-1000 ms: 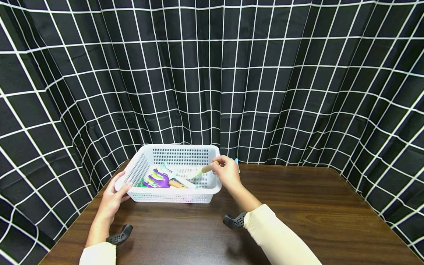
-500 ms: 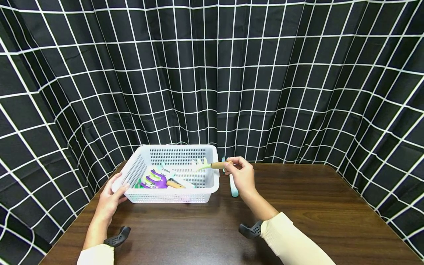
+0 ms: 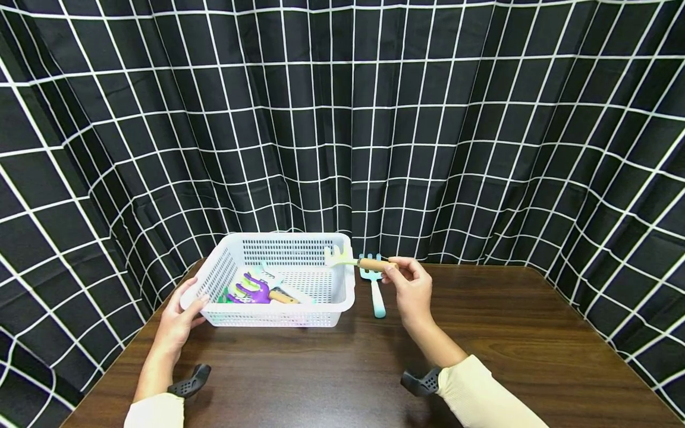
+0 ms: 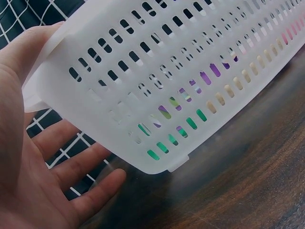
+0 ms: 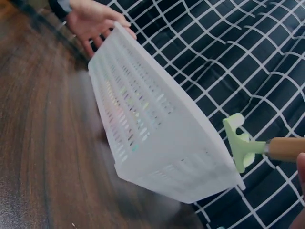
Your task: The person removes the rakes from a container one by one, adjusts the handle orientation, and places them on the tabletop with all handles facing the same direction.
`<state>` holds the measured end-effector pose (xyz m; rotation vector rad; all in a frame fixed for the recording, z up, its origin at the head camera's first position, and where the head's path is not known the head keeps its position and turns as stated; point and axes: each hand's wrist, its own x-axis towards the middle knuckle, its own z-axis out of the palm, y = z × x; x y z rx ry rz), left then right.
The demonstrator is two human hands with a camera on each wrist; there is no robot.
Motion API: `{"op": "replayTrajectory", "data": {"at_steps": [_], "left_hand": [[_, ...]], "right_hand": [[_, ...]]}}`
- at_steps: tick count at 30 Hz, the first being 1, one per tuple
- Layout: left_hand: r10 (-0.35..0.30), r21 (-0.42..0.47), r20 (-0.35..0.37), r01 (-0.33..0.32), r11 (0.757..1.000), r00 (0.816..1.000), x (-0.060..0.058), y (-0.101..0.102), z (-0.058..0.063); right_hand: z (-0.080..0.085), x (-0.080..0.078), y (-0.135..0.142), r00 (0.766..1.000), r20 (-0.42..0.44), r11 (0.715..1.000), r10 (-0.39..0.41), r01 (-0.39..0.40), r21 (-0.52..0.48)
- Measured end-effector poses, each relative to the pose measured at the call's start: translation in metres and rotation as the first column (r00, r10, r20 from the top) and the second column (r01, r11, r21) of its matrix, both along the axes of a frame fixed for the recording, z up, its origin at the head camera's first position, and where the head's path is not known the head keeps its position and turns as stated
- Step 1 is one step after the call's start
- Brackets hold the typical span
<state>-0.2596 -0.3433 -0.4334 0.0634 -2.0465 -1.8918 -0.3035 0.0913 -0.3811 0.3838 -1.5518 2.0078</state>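
My right hand [image 3: 416,291] pinches the wooden handle of a light green hand fork [image 3: 374,264]. The fork lies level in the air, its pale tines over the right rim of a white plastic basket [image 3: 278,318]. My left hand [image 3: 176,324] holds that basket by its left end, thumb over the rim and the other fingers below it, spread [image 4: 71,162]. Inside the basket, a purple hand rake [image 3: 259,291] with a wooden handle lies among other pale and green tools, partly hidden by the front wall. The right wrist view shows the green fork head [image 5: 240,143] beside the basket's corner.
A light blue garden fork [image 3: 377,297] lies on the brown wooden table [image 3: 514,333] just right of the basket, its tines partly behind the held handle. A black curtain [image 3: 428,131] with white grid lines hangs behind and around the table.
My right hand has lifted the green hand fork from inside the basket and drawn it up and to the right. The left hand keeps its hold on the basket.
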Motion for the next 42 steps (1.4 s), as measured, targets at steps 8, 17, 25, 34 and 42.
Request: {"op": "replayTrajectory", "data": {"at_steps": [8,17,25,34,42], "left_hand": [[-0.009,0.013,-0.019,0.009,1.0,1.0,0.0,0.003,0.002],[0.005,-0.021,0.005,-0.005,1.0,1.0,0.0,0.001,0.002],[-0.003,-0.029,0.0,0.003,1.0,1.0,0.001,0.001,0.003],[-0.004,-0.017,-0.009,0.004,1.0,1.0,0.0,0.0,-0.001],[0.002,-0.031,-0.004,-0.002,1.0,1.0,0.001,0.0,0.0]], "right_hand": [[-0.007,-0.006,0.017,0.995,-0.021,0.996,-0.095,0.095,-0.003],[-0.001,0.003,0.029,0.98,-0.005,0.979,-0.198,0.198,0.049],[-0.012,-0.002,0.042,0.947,-0.002,0.935,-0.322,0.319,0.153],[-0.047,-0.032,0.061,0.903,0.007,0.878,-0.429,0.415,0.238],[-0.061,-0.04,0.068,0.849,-0.025,0.791,-0.527,0.501,0.352]]}}
